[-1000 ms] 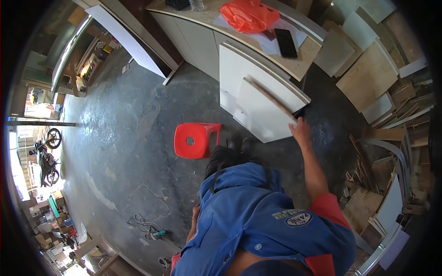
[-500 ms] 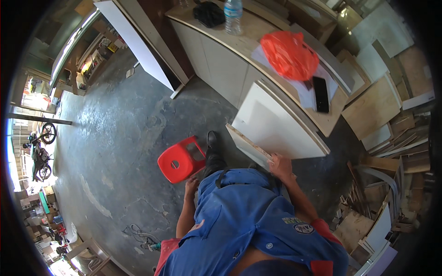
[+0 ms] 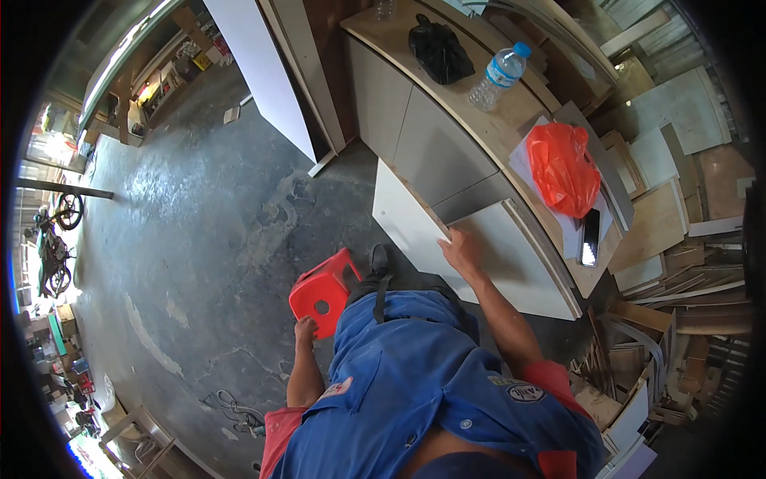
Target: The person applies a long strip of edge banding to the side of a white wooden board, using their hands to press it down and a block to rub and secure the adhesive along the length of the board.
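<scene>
My right hand (image 3: 463, 252) is closed on the upper edge of a white panel (image 3: 404, 227), which stands tilted, with its narrow wood-coloured edge toward me. Behind it, a second white panel (image 3: 519, 271) leans against the front of a grey counter (image 3: 447, 148). At my left side, my left hand (image 3: 306, 328) has its fingers curled at the near rim of a red plastic stool (image 3: 320, 299). The stool is tipped, with its seat and round hole facing me. Part of the left hand's grip is hidden.
On the counter are a black plastic bag (image 3: 440, 52), a water bottle (image 3: 499, 78), a red plastic bag (image 3: 563, 169) and a phone (image 3: 590, 238). Wood offcuts (image 3: 638, 375) pile up at right. A cable (image 3: 237, 409) lies on the floor; a motorbike (image 3: 56, 243) stands far left.
The panel in my right hand has swung up and leftward, showing more of its white face. My left hand has moved onto the stool's rim, and the stool looks more tipped.
</scene>
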### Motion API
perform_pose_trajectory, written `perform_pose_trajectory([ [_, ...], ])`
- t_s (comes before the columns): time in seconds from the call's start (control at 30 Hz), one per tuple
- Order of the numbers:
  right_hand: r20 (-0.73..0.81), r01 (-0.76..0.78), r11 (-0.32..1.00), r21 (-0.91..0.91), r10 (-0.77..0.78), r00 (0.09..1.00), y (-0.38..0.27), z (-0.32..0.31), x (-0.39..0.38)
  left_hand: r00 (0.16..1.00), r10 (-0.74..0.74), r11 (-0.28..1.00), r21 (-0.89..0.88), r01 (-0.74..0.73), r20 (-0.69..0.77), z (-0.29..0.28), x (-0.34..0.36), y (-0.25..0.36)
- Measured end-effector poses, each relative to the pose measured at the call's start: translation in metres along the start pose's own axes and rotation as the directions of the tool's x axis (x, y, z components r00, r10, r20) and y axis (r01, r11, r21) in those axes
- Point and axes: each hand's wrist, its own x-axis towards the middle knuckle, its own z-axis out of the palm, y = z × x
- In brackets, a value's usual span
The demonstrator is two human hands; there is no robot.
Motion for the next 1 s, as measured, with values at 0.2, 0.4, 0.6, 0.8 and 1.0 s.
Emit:
perform_pose_trajectory([
  [0.2, -0.021, 0.033, 0.999, 0.041, -0.032, 0.999, -0.038, 0.003, 0.097, 0.975, 0.211, 0.974, 0.067, -0.216, 0.069, -0.019, 0.012, -0.034],
  [0.4, 0.037, 0.040, 0.997, 0.064, -0.043, 0.998, -0.019, 0.031, 0.174, 0.859, 0.438, 0.620, 0.603, -0.502, 0.265, -0.023, 0.035, -0.005],
  [0.6, -0.126, -0.085, 0.981, 0.176, 0.108, 0.986, 0.000, 0.052, 0.194, 0.921, 0.162, 0.618, 0.691, -0.375, 0.355, -0.046, 0.049, 0.051],
  [0.8, -0.404, 0.007, 0.996, 0.087, 0.029, 0.914, 0.007, 0.042, 0.167, 0.889, 0.051, 0.528, 0.743, -0.411, 0.455, -0.060, 0.085, 0.113],
  [1.0, -0.459, 0.034, 0.988, 0.148, 0.038, 0.888, 0.025, 0.040, 0.061, 0.892, -0.069, 0.711, 0.650, -0.271, 0.447, -0.024, 0.140, 0.179],
])
